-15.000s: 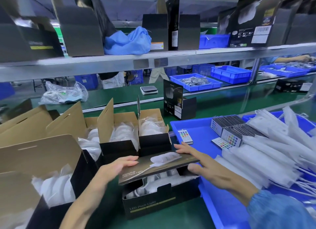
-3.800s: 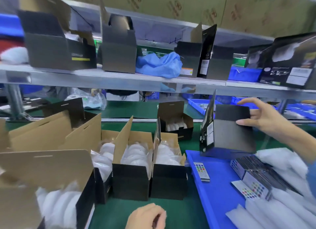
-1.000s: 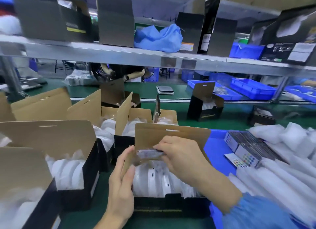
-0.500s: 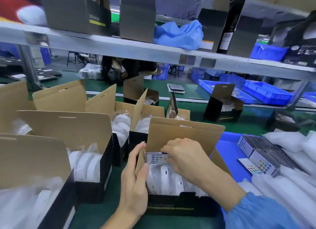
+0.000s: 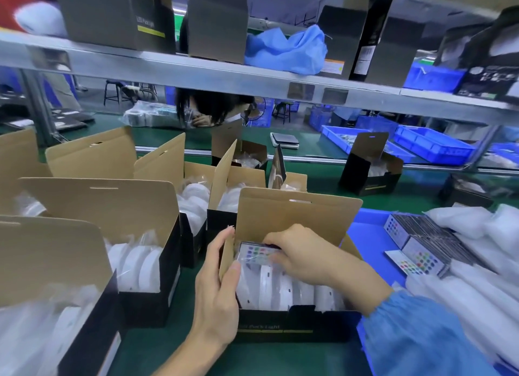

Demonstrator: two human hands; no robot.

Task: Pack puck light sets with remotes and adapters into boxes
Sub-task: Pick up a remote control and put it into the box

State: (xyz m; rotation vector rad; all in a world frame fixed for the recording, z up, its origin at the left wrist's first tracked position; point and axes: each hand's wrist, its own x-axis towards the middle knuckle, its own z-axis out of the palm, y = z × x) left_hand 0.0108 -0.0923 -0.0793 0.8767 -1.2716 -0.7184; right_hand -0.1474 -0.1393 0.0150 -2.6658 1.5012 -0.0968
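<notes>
Open box (image 5: 295,323) on green belt, lid up. Right hand (image 5: 302,253) pinches remote (image 5: 257,253) inside box, above white pucks (image 5: 280,290). Left hand (image 5: 217,288) grips box's left flap, thumb inside. Remote stack (image 5: 421,242) right of box.

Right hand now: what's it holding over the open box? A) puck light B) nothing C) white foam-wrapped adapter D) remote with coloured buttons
D: the right hand pinches a bagged remote with coloured buttons at the back of the open box, above the white puck lights, while the left hand holds the box's left side flap.
</notes>
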